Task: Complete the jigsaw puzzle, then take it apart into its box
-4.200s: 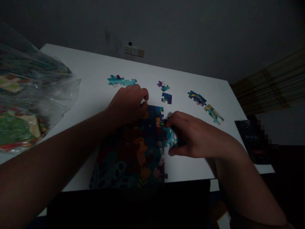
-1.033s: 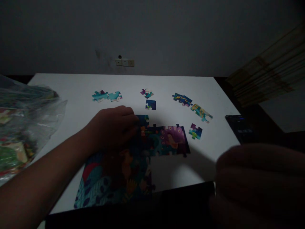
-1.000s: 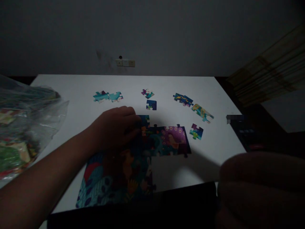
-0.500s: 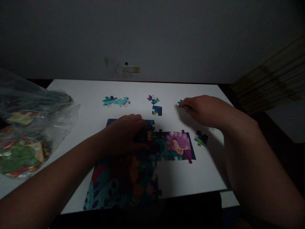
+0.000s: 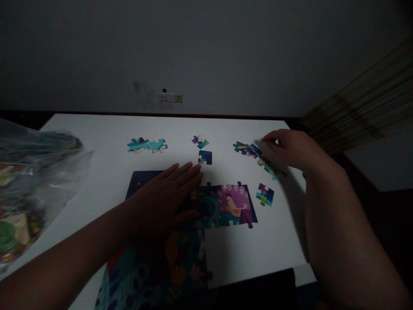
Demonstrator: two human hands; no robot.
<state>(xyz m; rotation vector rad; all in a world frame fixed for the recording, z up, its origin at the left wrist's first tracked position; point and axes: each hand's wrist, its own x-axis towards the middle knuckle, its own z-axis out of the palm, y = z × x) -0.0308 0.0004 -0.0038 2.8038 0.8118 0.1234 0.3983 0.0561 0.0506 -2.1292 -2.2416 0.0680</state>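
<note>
Nearest, the left hand [image 5: 164, 196] lies flat, fingers spread, grasping nothing, pressing the assembled puzzle [image 5: 193, 224] on the white table [image 5: 106, 142]. Farther, the right hand [image 5: 290, 148] hovers loosely curled beside the blue piece [image 5: 247, 149]; contact seems absent in dim light. A gentle edge pinch should lift it cleanly.

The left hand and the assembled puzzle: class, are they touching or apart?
Touching. The head view shows the left hand lying flat, palm down, on the assembled puzzle, fingers spread over its dark upper part.
</note>
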